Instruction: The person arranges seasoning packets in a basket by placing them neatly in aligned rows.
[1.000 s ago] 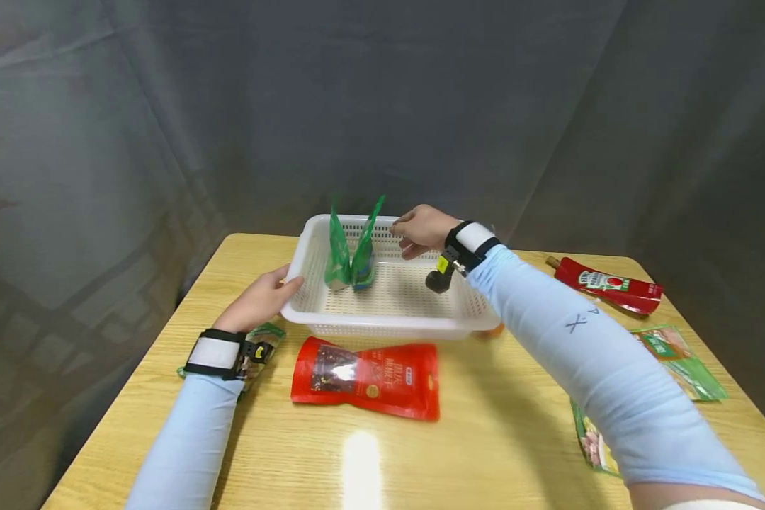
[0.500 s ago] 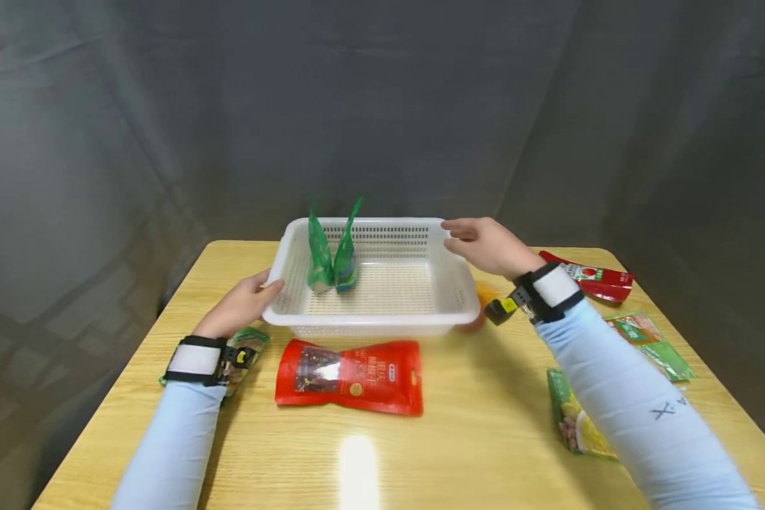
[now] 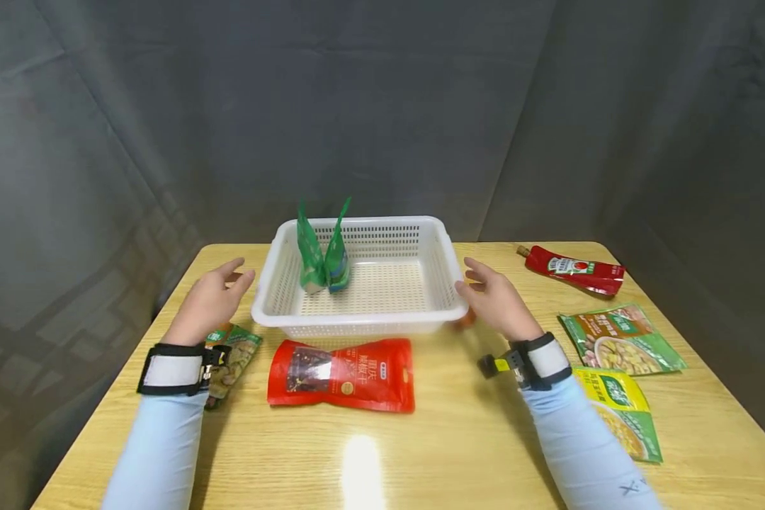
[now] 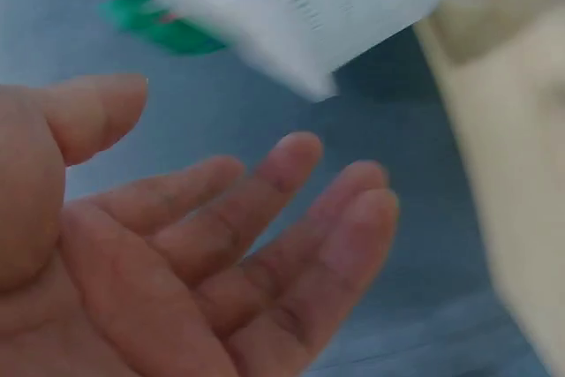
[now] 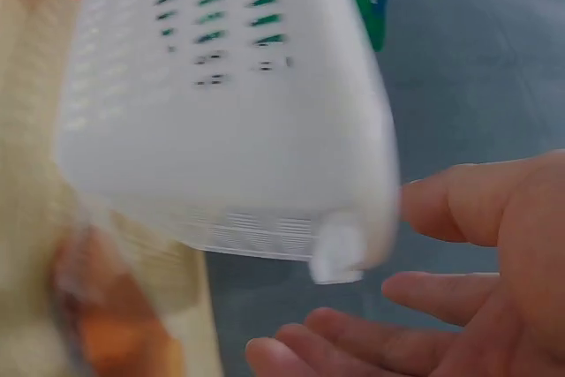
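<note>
Basket (image 3: 448, 249), white perforated plastic, sits mid-table with a folded green pouch (image 3: 321, 255) standing upright in its left part; the left hand (image 3: 212, 301) and right hand (image 3: 494, 301) flank it, both loose-fingered, holding nothing and just clear of its rim. A glossy red pouch (image 3: 343, 365) lies flat before it, a ketchup sachet (image 3: 574, 269) and two green packets (image 3: 621, 338) to the right. Something orange (image 3: 465, 321) behind the right hand is too hidden to identify, and both wrist views are blurred.
</note>
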